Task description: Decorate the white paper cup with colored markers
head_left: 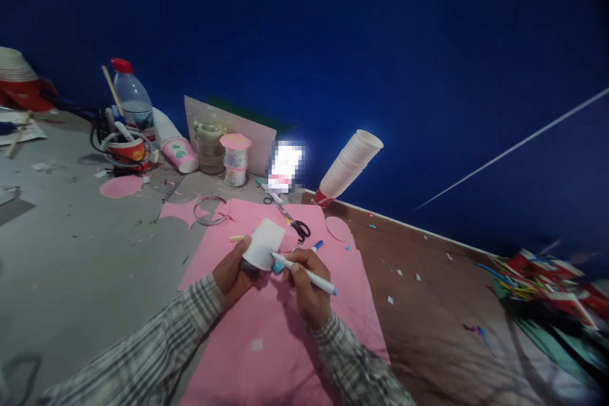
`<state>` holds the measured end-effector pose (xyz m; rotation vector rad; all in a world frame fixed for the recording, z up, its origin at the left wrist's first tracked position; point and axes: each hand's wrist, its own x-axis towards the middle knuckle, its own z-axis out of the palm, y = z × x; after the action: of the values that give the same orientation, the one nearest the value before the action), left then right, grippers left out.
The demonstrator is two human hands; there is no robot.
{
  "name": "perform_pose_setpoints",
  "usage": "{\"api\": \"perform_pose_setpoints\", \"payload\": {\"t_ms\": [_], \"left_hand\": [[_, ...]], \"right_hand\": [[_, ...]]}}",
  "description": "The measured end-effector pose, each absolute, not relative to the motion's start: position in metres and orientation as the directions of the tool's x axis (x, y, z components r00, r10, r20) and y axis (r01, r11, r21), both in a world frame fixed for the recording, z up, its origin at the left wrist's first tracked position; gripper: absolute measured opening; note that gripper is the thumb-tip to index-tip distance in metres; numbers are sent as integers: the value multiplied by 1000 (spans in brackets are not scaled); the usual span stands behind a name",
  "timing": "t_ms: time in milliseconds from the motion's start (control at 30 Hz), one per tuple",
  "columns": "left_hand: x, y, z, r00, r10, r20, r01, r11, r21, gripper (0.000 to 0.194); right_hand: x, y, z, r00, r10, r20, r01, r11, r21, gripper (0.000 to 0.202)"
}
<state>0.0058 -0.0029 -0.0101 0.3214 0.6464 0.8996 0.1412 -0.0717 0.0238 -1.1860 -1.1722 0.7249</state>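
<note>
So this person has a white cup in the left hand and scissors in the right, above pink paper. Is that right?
Not quite: the head view shows a white marker in the right hand, not scissors. The left hand does hold a white cup above pink paper.

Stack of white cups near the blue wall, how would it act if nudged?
The stack of cups would probably tip easily, being tall and narrow. Its cups look like paper, so it's likely light; being nested, they might slide apart.
</note>
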Motion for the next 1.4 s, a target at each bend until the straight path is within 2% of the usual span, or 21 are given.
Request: {"api": "perform_pose_setpoints", "payload": {"t_ms": [233, 300, 467, 567, 667, 933, 1400], "left_hand": [[8, -4, -10, 426, 823, -377, -638, 568, 519, 32], [7, -4, -8, 444, 813, -377, -632, 582, 511, 36], [-1, -1, -5, 619, 705, -347, -588, 708, 391, 58], [-5, 0, -7, 690, 639, -341, -560, 769, 307, 60], [-6, 1, -8, 713, 620, -327, -564, 785, 257, 58], [-5, 0, -3, 667, 649, -366, -589, 760, 274, 51], [-2, -3, -1, 654, 661, -367, -580, 750, 319, 53]], "right_hand": [[142, -71, 20, 273, 911, 310, 84, 299, -951, 15], [143, -71, 20, 277, 907, 317, 64, 312, -948, 14], [147, -68, 21, 386, 874, 295, 26, 310, -951, 14], [147, -68, 20, 406, 863, 299, 38, 311, -950, 15], [146, -71, 20, 377, 851, 366, 105, 354, -929, 15], [136, -77, 27, 260, 786, 561, 271, 499, -823, 17], [135, -75, 25, 184, 812, 554, 341, 476, -810, 16]]}}
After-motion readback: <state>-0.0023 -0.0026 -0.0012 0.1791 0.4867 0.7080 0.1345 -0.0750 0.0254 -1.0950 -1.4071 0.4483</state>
